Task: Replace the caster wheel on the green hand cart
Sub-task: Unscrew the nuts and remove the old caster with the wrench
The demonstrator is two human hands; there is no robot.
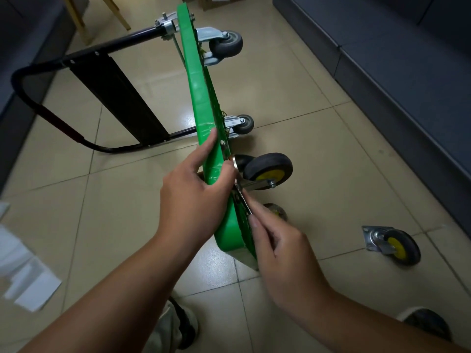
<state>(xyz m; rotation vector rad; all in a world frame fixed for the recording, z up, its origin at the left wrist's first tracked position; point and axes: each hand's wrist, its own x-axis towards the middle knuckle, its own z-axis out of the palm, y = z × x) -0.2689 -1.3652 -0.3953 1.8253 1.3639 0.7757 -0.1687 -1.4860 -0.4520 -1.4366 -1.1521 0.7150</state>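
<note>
The caster wheel in hand, black tyre on a yellow hub, sits against the underside of the green hand cart near its close end, its silver fork and plate touching the deck. The cart stands on its long edge on the tiled floor, with its black handle lying out to the left. The left hand grips the deck's upper edge just beside that caster, fingers wrapped over the green plastic. The right hand pinches a thin metal tool between thumb and fingertips, its tip at the mounting plate; the fasteners themselves are hidden. A second yellow-hubbed caster lies loose on the floor well to the right, plate upward, so one unit is off the cart and one is at the mount. Which is old and which is new I cannot tell, since they look alike. My judgement is that the job is about midway: the plate is being worked on, either tightening or loosening. Two grey casters remain fitted at the far end, and a blurred wheel shows low behind the deck
</note>
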